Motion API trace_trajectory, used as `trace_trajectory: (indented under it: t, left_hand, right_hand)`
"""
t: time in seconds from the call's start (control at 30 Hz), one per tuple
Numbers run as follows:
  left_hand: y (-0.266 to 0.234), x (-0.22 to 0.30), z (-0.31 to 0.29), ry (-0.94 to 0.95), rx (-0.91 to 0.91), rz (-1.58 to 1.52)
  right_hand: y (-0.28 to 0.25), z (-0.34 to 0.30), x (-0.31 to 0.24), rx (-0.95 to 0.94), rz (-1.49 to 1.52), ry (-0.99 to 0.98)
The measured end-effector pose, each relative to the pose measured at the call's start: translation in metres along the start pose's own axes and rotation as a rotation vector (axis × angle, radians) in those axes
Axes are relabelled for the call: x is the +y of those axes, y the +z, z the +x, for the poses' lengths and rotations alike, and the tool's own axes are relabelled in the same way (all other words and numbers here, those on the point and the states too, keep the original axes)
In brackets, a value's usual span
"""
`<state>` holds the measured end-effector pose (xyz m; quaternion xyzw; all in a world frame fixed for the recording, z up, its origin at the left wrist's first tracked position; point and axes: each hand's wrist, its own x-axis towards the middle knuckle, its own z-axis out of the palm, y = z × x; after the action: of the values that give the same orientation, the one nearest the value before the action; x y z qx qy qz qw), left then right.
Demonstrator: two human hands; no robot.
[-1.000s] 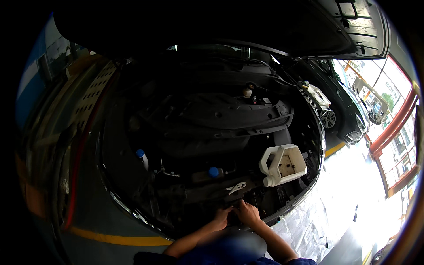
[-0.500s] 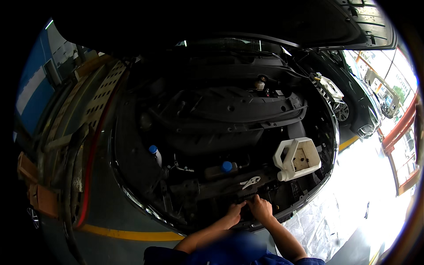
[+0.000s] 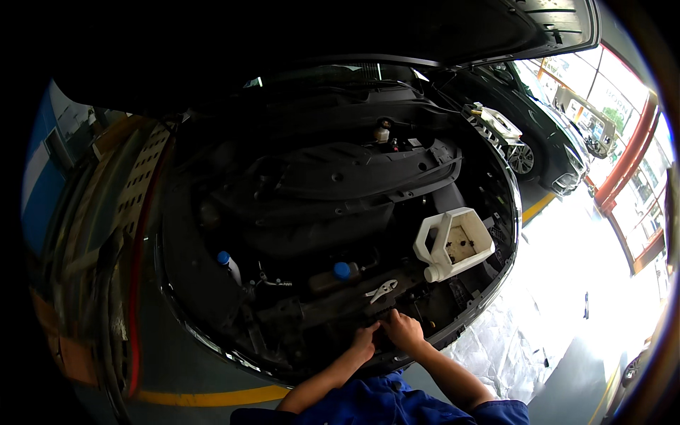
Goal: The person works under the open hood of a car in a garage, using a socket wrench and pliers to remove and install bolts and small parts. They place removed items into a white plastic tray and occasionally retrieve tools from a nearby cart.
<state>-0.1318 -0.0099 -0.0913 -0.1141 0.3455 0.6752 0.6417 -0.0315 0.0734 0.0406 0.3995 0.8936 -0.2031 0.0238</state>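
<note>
Both hands work close together at the front edge of the open engine bay. My left hand is closed, its forefinger and thumb reaching toward my right hand. Curled over the dark front panel, my right hand has its fingers pressed down; what either hand grips is too dark and small to make out. Just beyond them, silver locking pliers lie on the panel. A cut-open white plastic jug with dark bits inside rests to the right. Behind the panel is a reservoir with a blue cap.
A blue-capped bottle stands at the bay's left. The black engine cover fills the middle, under the raised hood. Metal racking is on the left; a dark car is parked at right.
My view has turned slightly right, so the engine bay sits farther left in the picture. The hands stay at the same spot on the front panel, nearly in the same pose.
</note>
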Motion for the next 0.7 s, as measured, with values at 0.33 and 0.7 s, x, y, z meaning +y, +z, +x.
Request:
trace_trajectory:
  t: [0.33, 0.7]
  left_hand:
    - [-0.008, -0.001, 0.005, 0.019, -0.024, 0.008]
    - [-0.015, -0.001, 0.005, 0.186, 0.066, 0.180]
  right_hand:
    - [0.005, 0.005, -0.003, 0.016, -0.067, -0.074]
    - [-0.036, 0.000, -0.008, -0.161, -0.269, -0.545]
